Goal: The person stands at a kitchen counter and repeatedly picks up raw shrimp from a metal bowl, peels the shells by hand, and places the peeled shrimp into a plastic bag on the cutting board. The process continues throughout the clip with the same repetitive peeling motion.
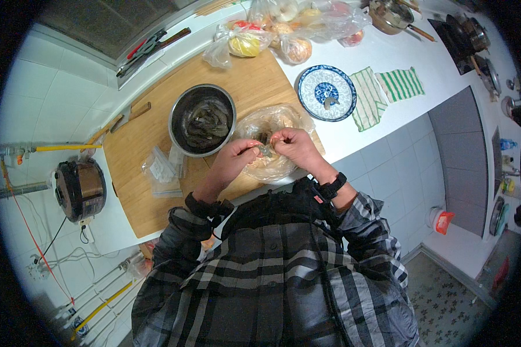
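Note:
Between my left hand [239, 157] and my right hand [296, 145] is a small grey shrimp [266, 150], pinched by the fingertips of both. Beneath them a clear plastic bag [260, 173] lies spread on the cutting board's edge, with dark scraps inside it. To the left stands a steel bowl [173, 130] holding a heap of dark raw shrimp [206, 123]. A blue-and-white patterned plate [308, 93] sits to the right on the white counter, with one peeled shrimp [330, 102] on it. My fingers hide part of the shrimp they hold.
The wooden cutting board [134, 186] carries a knife [132, 116] and a zip bag [163, 171]. Bagged fruit [247, 41] lies behind. Two green-striped cloths [369, 97] [401, 83] lie right of the plate. A saucepan [388, 19] stands back right, a rice cooker [80, 188] at left.

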`<state>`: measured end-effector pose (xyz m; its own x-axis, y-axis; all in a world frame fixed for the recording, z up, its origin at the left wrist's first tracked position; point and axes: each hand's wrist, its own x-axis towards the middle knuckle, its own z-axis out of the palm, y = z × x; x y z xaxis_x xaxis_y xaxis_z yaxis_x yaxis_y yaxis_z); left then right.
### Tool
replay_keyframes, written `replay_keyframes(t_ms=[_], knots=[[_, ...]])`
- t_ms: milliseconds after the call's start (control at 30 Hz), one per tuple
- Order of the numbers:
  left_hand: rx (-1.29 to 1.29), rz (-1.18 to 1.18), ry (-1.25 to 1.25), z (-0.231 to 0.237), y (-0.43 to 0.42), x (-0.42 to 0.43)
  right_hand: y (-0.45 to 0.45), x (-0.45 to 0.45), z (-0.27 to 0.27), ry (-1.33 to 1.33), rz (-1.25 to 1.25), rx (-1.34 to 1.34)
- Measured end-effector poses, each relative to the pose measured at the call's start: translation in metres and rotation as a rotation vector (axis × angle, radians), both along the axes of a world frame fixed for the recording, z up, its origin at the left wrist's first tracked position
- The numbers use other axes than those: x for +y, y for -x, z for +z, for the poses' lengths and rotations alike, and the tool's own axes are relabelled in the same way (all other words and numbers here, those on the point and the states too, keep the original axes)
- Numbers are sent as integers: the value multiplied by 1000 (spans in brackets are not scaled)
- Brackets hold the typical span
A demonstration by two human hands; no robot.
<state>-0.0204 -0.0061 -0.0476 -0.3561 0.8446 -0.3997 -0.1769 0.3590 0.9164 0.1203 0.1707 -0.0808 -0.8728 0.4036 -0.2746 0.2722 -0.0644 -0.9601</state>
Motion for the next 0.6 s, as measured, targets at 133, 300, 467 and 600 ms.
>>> replay_keyframes(t_ms=[133, 300, 467, 600], knots=[[-17, 5, -35, 0, -1, 0, 0, -4, -6, -49, -5, 39], [-52, 34, -74, -6, -2, -4, 3, -9, -13, -100, 15, 84], [-299, 157, -154, -20, -6, -6, 4, -11, -16, -116, 61, 107], [-457, 233, -247, -25, -8, -6, 2, -13, -12, -163, 95, 71]])
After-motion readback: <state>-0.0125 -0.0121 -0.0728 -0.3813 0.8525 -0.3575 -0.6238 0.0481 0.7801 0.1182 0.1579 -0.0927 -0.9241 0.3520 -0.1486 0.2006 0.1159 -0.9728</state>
